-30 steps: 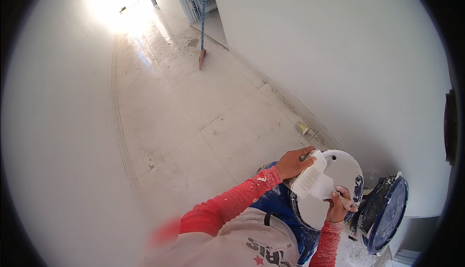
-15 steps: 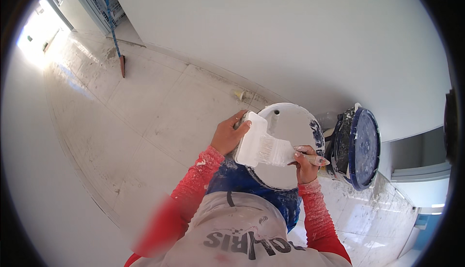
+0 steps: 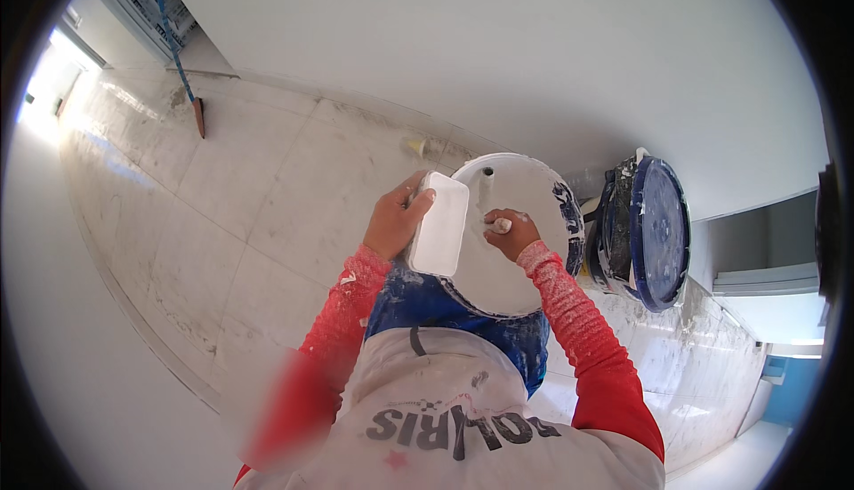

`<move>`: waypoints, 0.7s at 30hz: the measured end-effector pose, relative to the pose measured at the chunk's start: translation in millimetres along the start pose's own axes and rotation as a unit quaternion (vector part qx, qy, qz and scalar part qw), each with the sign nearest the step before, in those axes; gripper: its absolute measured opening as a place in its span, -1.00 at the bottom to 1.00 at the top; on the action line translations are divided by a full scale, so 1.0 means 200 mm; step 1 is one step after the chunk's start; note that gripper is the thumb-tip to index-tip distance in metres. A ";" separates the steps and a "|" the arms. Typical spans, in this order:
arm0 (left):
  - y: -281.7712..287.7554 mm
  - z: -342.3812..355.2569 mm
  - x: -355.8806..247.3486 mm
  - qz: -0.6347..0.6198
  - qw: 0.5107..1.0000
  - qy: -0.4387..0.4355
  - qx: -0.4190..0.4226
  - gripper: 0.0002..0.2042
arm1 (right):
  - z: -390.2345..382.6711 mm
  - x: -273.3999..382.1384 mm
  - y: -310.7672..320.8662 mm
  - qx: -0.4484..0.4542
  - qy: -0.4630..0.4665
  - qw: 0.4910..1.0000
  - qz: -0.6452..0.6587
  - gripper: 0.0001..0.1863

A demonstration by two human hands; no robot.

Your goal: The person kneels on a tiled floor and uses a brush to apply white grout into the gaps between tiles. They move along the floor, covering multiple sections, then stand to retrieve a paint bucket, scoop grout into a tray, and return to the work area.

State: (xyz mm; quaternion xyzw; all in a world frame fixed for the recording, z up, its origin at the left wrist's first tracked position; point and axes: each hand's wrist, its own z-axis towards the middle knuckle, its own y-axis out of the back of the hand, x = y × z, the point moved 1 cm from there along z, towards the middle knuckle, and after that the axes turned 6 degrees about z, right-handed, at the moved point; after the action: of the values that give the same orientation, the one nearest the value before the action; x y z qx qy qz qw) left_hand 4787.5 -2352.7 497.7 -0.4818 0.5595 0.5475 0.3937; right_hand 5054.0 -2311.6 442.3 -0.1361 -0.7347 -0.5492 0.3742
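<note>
My left hand grips a small white rectangular tub by its long side, with the thumb over the rim. The tub is tilted and its inside is coated white. Over a large open bucket my right hand is closed around a paintbrush. Only the end of the brush's handle shows, pointing up at me; its bristles are hidden beneath the hand. White paint fills the bucket, and dark blue smears mark its rim. A pale rod with a dark round end stands in the paint.
Beside the open bucket, to the right, is a dark, paint-splashed bucket with a blue lid. A small yellowish cup lies near the wall. At the far left a blue-handled tool stands on the dusty tiled floor.
The paintbrush has left the tub and swung upright over the paint, its bristles now out of sight. My right hand has moved left and farther away. My left hand still holds the tub.
</note>
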 end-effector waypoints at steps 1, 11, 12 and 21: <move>0.00 0.00 0.01 -0.002 1.000 0.007 0.000 -0.52 | 0.05 -0.03 -0.08 0.028 -0.007 0.999 -0.032 -0.70; 0.00 0.01 0.02 -0.014 1.000 -0.004 -0.003 -0.54 | -0.03 -0.06 0.01 0.065 -0.064 0.993 0.070 -0.74; 0.00 0.00 0.02 -0.017 1.000 -0.003 -0.003 -0.54 | -0.08 -0.05 0.09 0.050 -0.075 0.982 0.165 -0.75; 0.01 -0.01 -0.03 -0.017 1.000 0.008 0.008 -0.56 | -0.38 -0.02 0.30 -0.279 -0.143 0.667 0.675 -0.73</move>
State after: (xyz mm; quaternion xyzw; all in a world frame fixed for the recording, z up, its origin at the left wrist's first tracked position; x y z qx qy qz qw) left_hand 4786.5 -2354.3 504.6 -0.4929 0.5587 0.5321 0.4021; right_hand 5124.0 -2359.1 491.3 -0.7704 -0.2985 -0.2995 0.4772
